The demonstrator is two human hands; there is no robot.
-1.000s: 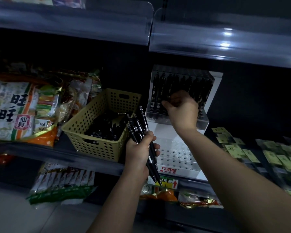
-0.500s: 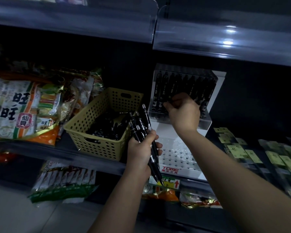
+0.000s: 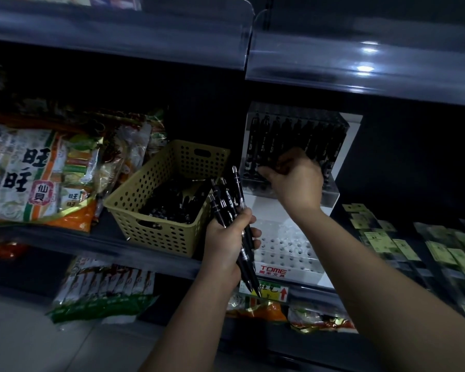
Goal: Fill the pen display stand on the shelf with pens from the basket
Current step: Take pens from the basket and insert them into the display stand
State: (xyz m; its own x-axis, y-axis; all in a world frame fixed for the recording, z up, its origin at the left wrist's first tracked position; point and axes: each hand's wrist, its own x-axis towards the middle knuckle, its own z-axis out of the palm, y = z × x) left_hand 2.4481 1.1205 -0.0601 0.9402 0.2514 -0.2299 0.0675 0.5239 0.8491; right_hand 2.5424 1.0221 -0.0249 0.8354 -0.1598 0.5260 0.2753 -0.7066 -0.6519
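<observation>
fingers [image 3: 254,233] of the left hand [image 3: 226,244] grip five black pens [image 3: 229,201] beside one basket [image 3: 156,234].

Two bare forearms, one rising from six o'clock and one from four o'clock, end in a bare left hand [image 3: 230,245] and a bare right hand [image 3: 295,181], wrists uncovered.

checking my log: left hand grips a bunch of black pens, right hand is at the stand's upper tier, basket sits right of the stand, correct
Not quite: the head view shows the basket left of the stand. The left hand does grip black pens, and the right hand is at the upper tier.
</observation>
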